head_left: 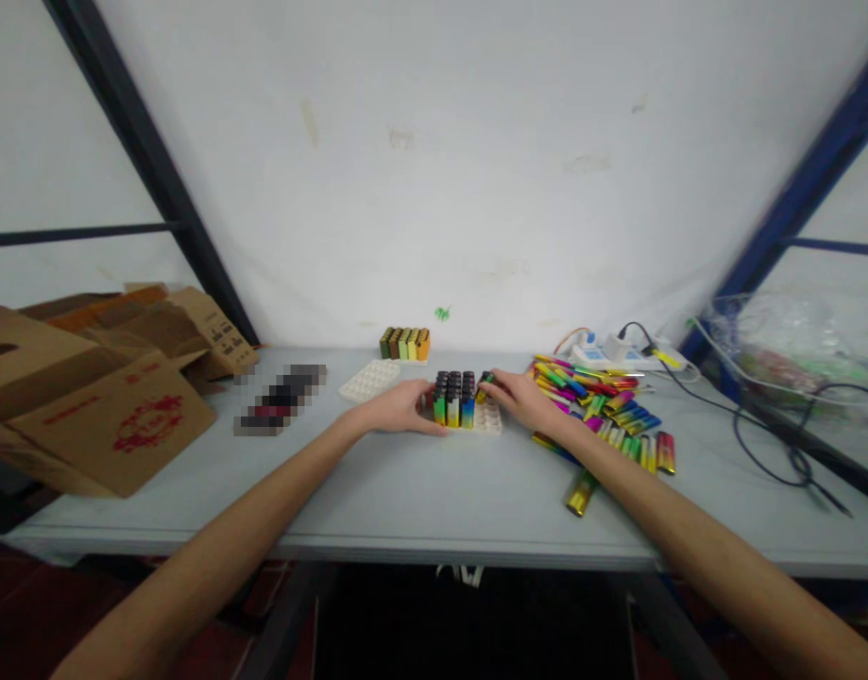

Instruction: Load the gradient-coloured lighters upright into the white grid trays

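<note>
A white tray (491,424) with round holes sits on the table in front of me. Several lighters (453,408) with black tops stand upright in rows in its left part; its right part shows bare holes. My left hand (403,408) is curled round the tray's left end, thumb at the near side and fingers behind. Between the fingertips of my right hand (519,395) is a yellowish lighter (483,388) with a dark top, held over the tray's right part. Whether its base is inside a hole I cannot tell. Just right of that hand lies a heap of shiny multicoloured lighters (621,416).
Behind the tray lie a second white tray (368,380) and a block of upright lighters (403,344) near the wall. Cardboard boxes (114,406) fill the left side. A power strip (607,354), black cable (745,416) and clear plastic bag (788,349) lie at right.
</note>
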Tool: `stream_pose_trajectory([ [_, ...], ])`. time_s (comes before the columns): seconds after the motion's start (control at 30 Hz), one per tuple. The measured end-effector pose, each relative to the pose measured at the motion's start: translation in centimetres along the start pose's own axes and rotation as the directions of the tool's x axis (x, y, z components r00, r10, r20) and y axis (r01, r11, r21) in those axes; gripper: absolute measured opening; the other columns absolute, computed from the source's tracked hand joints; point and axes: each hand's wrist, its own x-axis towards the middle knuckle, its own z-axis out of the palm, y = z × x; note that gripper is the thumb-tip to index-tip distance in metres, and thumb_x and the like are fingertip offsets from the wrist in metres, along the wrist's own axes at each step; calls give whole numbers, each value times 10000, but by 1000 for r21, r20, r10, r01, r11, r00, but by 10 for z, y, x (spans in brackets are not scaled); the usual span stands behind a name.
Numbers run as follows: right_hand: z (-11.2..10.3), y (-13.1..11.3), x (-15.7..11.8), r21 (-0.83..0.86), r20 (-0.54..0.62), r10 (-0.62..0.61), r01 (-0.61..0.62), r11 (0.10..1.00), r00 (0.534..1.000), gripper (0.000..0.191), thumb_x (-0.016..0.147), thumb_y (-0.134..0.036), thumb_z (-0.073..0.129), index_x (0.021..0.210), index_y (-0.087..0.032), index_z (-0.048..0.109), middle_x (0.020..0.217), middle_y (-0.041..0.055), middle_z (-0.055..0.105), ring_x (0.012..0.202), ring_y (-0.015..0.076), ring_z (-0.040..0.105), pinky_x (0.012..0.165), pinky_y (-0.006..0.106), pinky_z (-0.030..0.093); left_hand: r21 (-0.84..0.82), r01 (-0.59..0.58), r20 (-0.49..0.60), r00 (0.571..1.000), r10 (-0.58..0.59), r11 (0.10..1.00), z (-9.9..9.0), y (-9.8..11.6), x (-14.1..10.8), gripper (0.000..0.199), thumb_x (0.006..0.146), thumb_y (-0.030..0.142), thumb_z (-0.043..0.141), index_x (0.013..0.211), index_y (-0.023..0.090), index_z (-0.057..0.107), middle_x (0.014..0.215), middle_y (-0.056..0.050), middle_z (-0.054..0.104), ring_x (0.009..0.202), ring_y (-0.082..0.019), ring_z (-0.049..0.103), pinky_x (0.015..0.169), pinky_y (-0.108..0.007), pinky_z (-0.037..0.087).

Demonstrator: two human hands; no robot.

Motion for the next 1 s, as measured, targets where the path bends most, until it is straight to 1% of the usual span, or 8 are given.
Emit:
stream_pose_trajectory([
  [0.3, 2, -7, 4, -20, 111, 0, 2, 1000, 994, 195, 994, -312, 596, 927, -144, 670, 835, 74, 709, 686, 170, 599, 640, 257, 415, -41, 20, 25, 1000, -19, 999, -1, 2, -1, 626, 679, 648, 800, 1046, 164, 648, 899, -41, 695, 746, -217, 625, 607, -288, 418],
  [0.5, -21, -14, 0, -95, 179, -26, 44, 995, 984, 240, 989, -323, 603, 986, -134, 750, 915, 103, 758, 771, 197, 664, 730, 286, 468, -51, 15, 27, 1000, -13, 999, 0, 3, -1, 604, 684, 640, 795, 1035, 169, 653, 872, -27, 687, 746, -216, 621, 610, -289, 430],
  [0.63, -37, 5, -2, -146, 201, -57, 88, 985, 978, 275, 994, -363, 585, 1037, -159, 765, 993, 100, 768, 864, 206, 688, 826, 298, 488, -63, 18, 29, 999, -17, 998, 1, 2, -1, 617, 676, 655, 796, 1029, 170, 653, 874, -30, 689, 744, -216, 623, 606, -288, 435],
  [0.67, -41, 13, -2, -202, 178, -25, 62, 978, 984, 284, 999, -362, 572, 1037, -157, 765, 1003, 104, 767, 873, 209, 690, 841, 301, 486, -66, 20, 31, 999, -18, 998, 1, 2, -1, 620, 676, 660, 795, 1028, 170, 654, 879, -32, 693, 748, -216, 626, 610, -289, 439],
  [0.73, -48, 29, -2, -349, 83, 94, -60, 935, 992, 291, 1010, -321, 540, 1047, -135, 760, 1044, 136, 759, 930, 227, 690, 877, 306, 476, -64, 18, 32, 999, -16, 998, 2, 1, 0, 626, 679, 664, 792, 1036, 169, 656, 892, -38, 701, 757, -220, 632, 619, -291, 444],
  [0.8, -53, 44, -4, -473, -13, 230, -208, 856, 973, 300, 1016, -275, 507, 1097, -110, 743, 1085, 171, 744, 982, 242, 685, 896, 309, 464, -59, 12, 31, 999, -10, 998, 2, 1, 0, 633, 684, 662, 791, 1055, 166, 657, 909, -44, 708, 766, -223, 639, 627, -292, 446],
  [0.9, -55, 57, -8, -582, -35, 365, -316, 750, 930, 317, 1017, -273, 498, 1154, -84, 712, 1108, 206, 729, 1007, 260, 680, 894, 321, 458, -63, 1, 30, 1000, 0, 998, 2, 1, 0, 638, 691, 651, 791, 1088, 168, 660, 939, -49, 716, 782, -225, 646, 638, -290, 448],
  [1.0, -52, 59, -9, -618, -23, 410, -336, 711, 912, 304, 1010, -253, 500, 1188, -93, 687, 1119, 211, 716, 1025, 266, 673, 884, 329, 458, -47, 0, 23, 1000, 1, 999, 2, 2, 0, 636, 692, 647, 790, 1096, 172, 667, 944, -52, 716, 789, -227, 644, 640, -287, 444],
])
